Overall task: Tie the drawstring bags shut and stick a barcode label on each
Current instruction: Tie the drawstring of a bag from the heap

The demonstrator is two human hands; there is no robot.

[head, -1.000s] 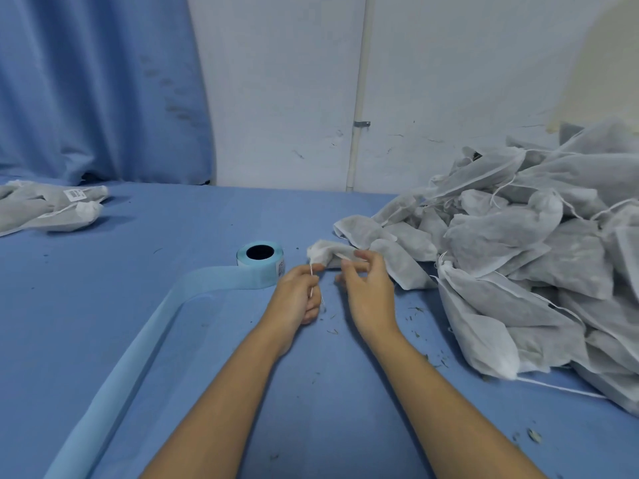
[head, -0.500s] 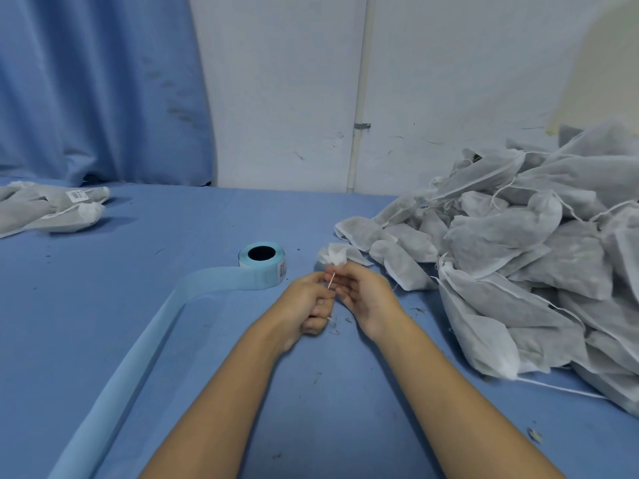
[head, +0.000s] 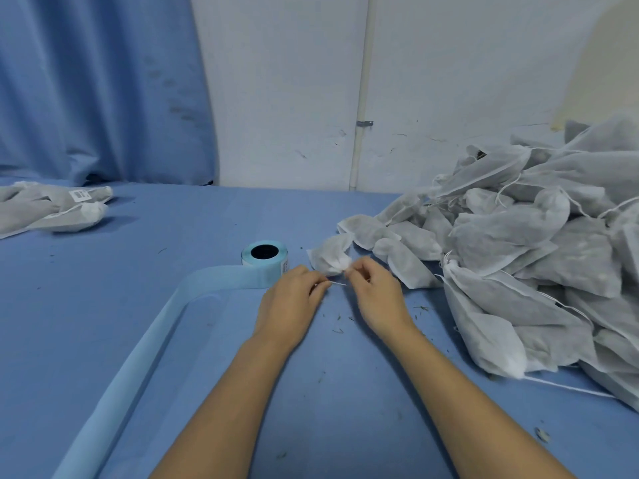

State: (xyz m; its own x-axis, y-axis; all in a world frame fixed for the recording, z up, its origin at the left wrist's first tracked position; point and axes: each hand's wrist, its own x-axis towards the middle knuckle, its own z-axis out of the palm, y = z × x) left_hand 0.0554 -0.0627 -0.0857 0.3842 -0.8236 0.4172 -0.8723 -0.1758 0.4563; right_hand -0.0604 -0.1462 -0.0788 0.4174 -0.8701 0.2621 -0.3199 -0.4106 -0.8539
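Note:
A small white drawstring bag [head: 328,255] lies on the blue table, its neck gathered toward me. A thin white drawstring [head: 336,282] runs between my two hands. My left hand [head: 294,305] pinches one end of it, fingers curled. My right hand [head: 375,293] pinches the string at the bag's bunched neck. The pale blue label roll [head: 265,259] stands just left of the bag, and its backing strip [head: 145,347] trails toward the near left edge.
A big heap of grey-white drawstring bags [head: 539,257] fills the right side. Two labelled bags [head: 52,209] lie at the far left. The blue table [head: 103,271] carries small dry plant bits near my hands. A blue curtain and white wall stand behind.
The bag's neck has been drawn tight into a bunch. My hands came together, then moved slightly apart with the string stretched between them.

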